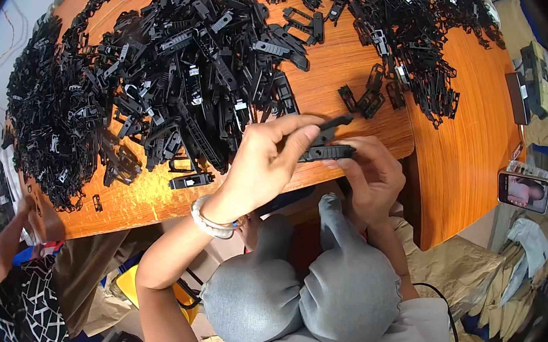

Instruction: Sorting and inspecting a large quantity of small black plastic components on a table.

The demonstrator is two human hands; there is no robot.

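Head view: a thin dark plastic piece (336, 124) is pinched between thumb and fingers by the left hand (263, 162); a long black plastic piece (325, 153), just below it, is pinched by the right hand (375, 177). Both are held at the near edge of the brown wood-grain counter (337, 74). Loose black plastic parts (201, 52) are heaped beyond.

Parts heap (209, 57) lay on table (337, 71) before me, second heap (409, 30) to its right; phone (523, 192) off table's right edge.
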